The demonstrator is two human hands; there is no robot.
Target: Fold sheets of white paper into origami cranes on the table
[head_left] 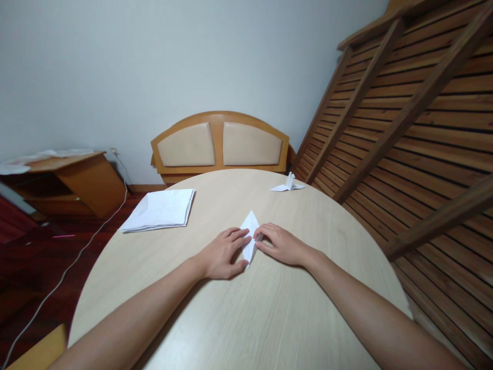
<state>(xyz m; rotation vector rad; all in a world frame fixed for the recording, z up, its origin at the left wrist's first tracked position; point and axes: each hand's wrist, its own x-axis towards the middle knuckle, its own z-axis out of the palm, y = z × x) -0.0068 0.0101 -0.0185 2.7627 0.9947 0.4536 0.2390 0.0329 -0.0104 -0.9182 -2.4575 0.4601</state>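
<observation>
A white sheet of paper folded into a narrow diamond (250,220) lies on the round table, one point facing away from me. My left hand (228,252) rests across its left side, fingers spread, fingertips pressing on the paper and thumb near its lower point. At the right edge, my right hand (280,243) pinches the paper between thumb and fingers. The fold under the fingertips is partly hidden. Farther back on the right stands a finished white paper crane (288,184) with wings spread.
On the left of the pale round table (292,318) lies a stack of white paper (162,209). Behind the table is a padded headboard (217,141). A slatted wooden frame (404,118) leans at the right. A wooden cabinet (84,180) and a white cable (80,252) are at the left.
</observation>
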